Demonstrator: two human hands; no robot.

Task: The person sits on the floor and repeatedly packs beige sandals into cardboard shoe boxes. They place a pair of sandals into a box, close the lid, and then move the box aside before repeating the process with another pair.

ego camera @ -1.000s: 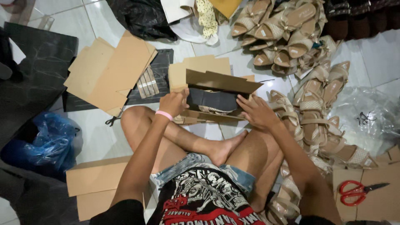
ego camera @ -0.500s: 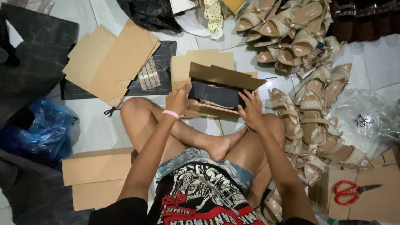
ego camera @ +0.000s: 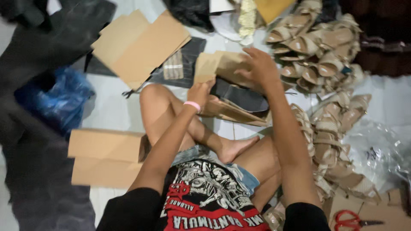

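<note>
In the head view we sit cross-legged on the floor [ego camera: 107,113], looking down past a printed shirt [ego camera: 205,201] and bare knees. Our left hand [ego camera: 199,92], with a pink band [ego camera: 192,105] at the wrist, pinches the near left corner of a cardboard box [ego camera: 231,112] that lies just beyond our shins, tilted with its far side up. Our right hand [ego camera: 259,68] is spread over the far flap [ego camera: 216,65] of that box, fingers curled on the cardboard edge, so both grips are closed on the box. Something dark [ego camera: 242,96] lies inside the box, between the two hands; we cannot tell what it is.

To the right of the box, a heap of tan sandals [ego camera: 329,128] runs from far to near along our right leg, and more of them pile up at the far right [ego camera: 312,42]. Clear plastic [ego camera: 376,147] lies just right of the near sandals. Red scissors [ego camera: 353,221] rest on cardboard at the near right corner.

On the left, two flat cardboard sheets [ego camera: 107,158] lie beside our left thigh, one overlapping the other. Farther off, a larger flat sheet [ego camera: 139,45] rests partly on a dark mat [ego camera: 188,60]. A blue plastic bag [ego camera: 62,100] sits at the left, well apart from the box, with dark cloth [ego camera: 38,179] around and near it. The picture is somewhat blurred, so fine detail on the far clutter is lost.
</note>
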